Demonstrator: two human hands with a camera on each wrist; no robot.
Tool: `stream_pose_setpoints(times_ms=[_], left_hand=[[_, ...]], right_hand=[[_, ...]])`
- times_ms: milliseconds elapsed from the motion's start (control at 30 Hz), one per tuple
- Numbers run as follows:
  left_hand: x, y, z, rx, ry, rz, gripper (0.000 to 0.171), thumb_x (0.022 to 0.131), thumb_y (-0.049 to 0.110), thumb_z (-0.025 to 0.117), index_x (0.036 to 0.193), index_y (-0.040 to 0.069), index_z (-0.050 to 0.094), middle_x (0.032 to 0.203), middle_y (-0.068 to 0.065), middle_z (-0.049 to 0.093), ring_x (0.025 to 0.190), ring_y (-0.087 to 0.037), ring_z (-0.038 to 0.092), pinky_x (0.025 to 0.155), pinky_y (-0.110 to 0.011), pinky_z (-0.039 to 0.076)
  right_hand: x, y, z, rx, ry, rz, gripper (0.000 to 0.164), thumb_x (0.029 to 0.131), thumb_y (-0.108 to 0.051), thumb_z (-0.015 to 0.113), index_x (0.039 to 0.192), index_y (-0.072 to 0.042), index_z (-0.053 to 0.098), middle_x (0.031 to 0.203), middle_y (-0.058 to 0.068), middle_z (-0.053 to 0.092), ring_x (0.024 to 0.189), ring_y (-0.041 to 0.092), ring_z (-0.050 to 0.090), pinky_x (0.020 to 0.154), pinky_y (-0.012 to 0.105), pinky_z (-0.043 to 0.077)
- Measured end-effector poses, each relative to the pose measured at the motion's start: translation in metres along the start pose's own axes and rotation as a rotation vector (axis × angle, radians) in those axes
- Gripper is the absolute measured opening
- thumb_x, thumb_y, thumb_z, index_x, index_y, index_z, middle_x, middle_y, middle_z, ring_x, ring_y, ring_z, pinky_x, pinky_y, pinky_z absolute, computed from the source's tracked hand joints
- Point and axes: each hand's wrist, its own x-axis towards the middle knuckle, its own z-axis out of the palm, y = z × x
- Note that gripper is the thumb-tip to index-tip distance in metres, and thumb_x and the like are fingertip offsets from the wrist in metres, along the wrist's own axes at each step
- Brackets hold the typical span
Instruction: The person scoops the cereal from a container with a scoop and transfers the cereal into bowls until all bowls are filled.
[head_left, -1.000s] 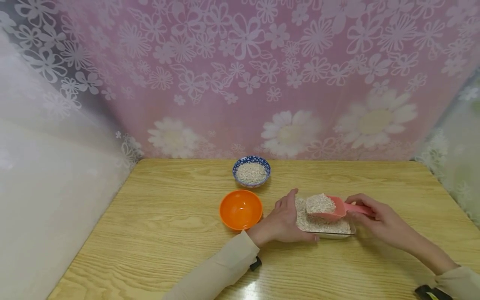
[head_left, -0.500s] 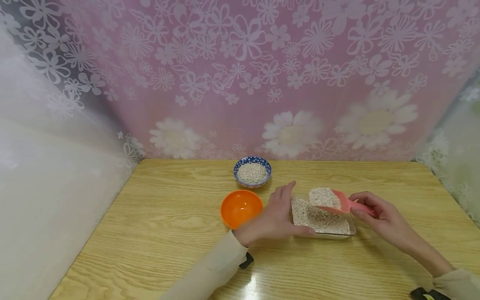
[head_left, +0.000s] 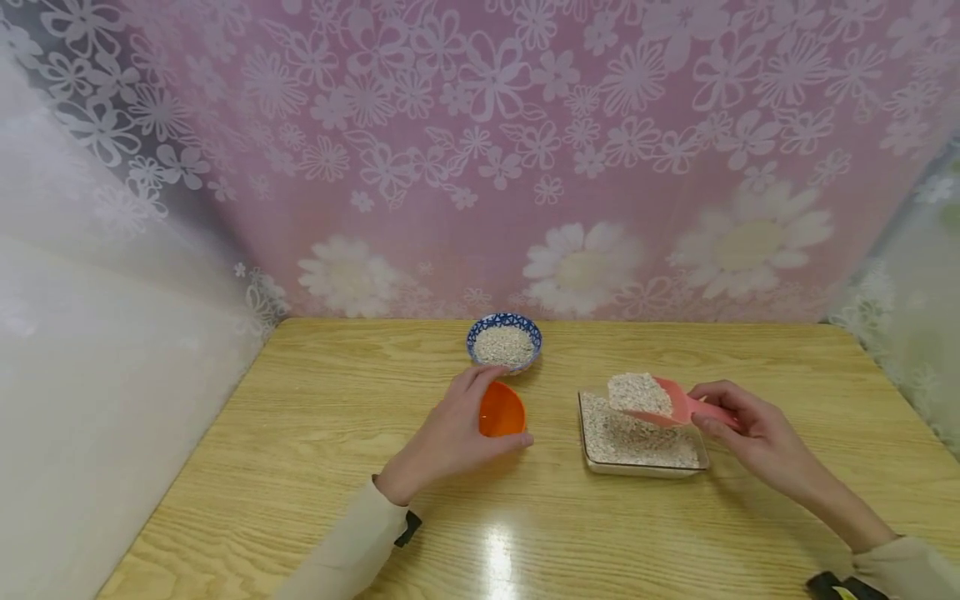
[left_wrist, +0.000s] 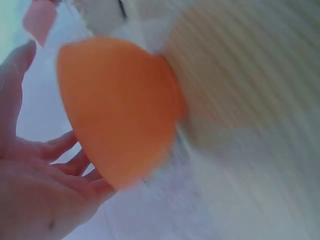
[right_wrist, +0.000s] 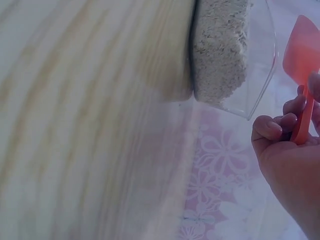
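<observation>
My left hand [head_left: 450,433] is spread around the left side of an orange bowl [head_left: 506,410], its fingers near the far rim and the thumb along the near side. In the left wrist view the thumb stands clear of the bowl [left_wrist: 117,110] and the fingertips lie beside its rim. With my right hand [head_left: 761,429] I grip the handle of a pink scoop [head_left: 678,403]. Pale oat flakes [head_left: 637,393] are heaped in the scoop. It is held above a rectangular glass dish [head_left: 641,469] full of the same flakes, which have a hollow below the scoop.
Behind the orange bowl stands a blue-and-white patterned bowl [head_left: 531,332] with flakes in it. Everything is on a wood-grain table [head_left: 315,400]. A pink flowered curtain [head_left: 450,167] hangs along the table's back edge.
The left hand has let go of the glass dish's left side and moved left to the orange bowl. The loaded scoop has risen slightly above the dish in the right hand.
</observation>
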Motion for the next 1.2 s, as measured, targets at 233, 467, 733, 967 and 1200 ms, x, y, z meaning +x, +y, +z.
stream_pose_setpoints(times_ms=[233,467,733,967,1200], left_hand=[[-0.01,-0.034,-0.007,-0.03,-0.097,-0.082,0.116,0.074,0.068,0.08,0.163,0.02,0.023,0.163,-0.009,0.027,0.14,-0.031,0.043,0.102,-0.056,0.052],[-0.009,-0.049,-0.012,-0.12,-0.234,-0.081,0.126,0.073,0.056,0.087,0.165,0.015,0.011,0.164,-0.016,0.026,0.143,-0.037,0.039,0.109,-0.061,0.045],[-0.005,-0.055,-0.015,-0.192,-0.285,-0.058,0.123,0.075,0.049,0.089,0.165,0.014,0.012,0.162,-0.013,0.032,0.143,-0.035,0.039,0.111,-0.06,0.042],[-0.004,-0.054,-0.015,-0.181,-0.282,-0.076,0.12,0.074,0.05,0.088,0.164,0.018,0.015,0.156,-0.01,0.042,0.139,-0.034,0.042,0.108,-0.059,0.044],[-0.004,-0.053,-0.016,-0.161,-0.28,-0.088,0.118,0.074,0.052,0.088,0.163,0.019,0.018,0.151,-0.01,0.046,0.136,-0.034,0.045,0.105,-0.058,0.046]], right_hand=[[0.001,-0.005,0.004,0.006,0.028,-0.001,0.03,0.095,0.017,0.057,0.121,0.004,0.06,0.091,-0.006,0.064,0.071,0.007,0.059,0.059,0.025,0.047],[0.007,-0.008,0.012,0.09,0.026,-0.042,0.032,0.093,0.02,0.057,0.121,0.005,0.061,0.093,-0.005,0.065,0.074,0.007,0.061,0.061,0.024,0.049],[0.018,-0.019,0.023,0.1,-0.016,-0.05,0.03,0.095,0.017,0.055,0.121,0.003,0.06,0.088,-0.01,0.061,0.062,0.015,0.05,0.051,0.031,0.04],[0.03,-0.028,0.034,0.057,-0.038,-0.036,0.028,0.096,0.013,0.059,0.12,-0.002,0.062,0.083,-0.008,0.059,0.059,0.013,0.047,0.05,0.028,0.04],[0.041,-0.035,0.046,0.026,-0.078,0.016,0.023,0.099,0.004,0.061,0.118,-0.007,0.062,0.079,0.001,0.055,0.056,0.011,0.043,0.05,0.028,0.04]])
